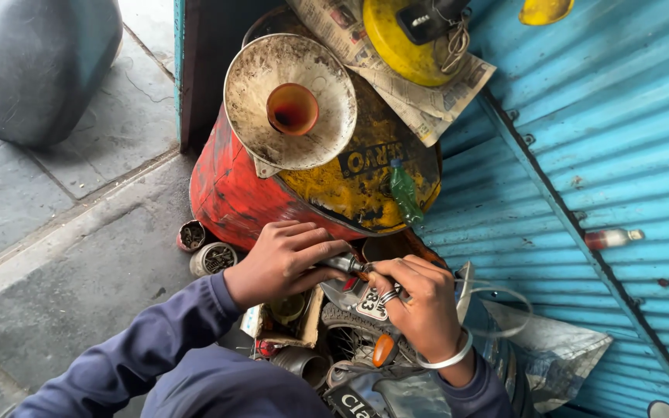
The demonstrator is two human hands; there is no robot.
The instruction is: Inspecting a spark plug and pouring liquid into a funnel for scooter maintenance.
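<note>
My left hand [284,259] is closed around a small dark metal cylinder part [344,265] just in front of a red and yellow oil drum [230,190]. My right hand [420,298], with a ring and a silver bangle, pinches the other end of the same part. Both hands meet above the rear of a motorcycle, over its white number plate [369,303] and orange turn signal [383,350]. Blue sleeves cover both forearms.
A large dirty metal funnel [292,101] and a green bottle [405,193] rest on the drum. Newspaper and a yellow container [404,39] lie behind. A blue corrugated wall [605,155] stands right. Small tins [212,259] sit on the grey pavement left.
</note>
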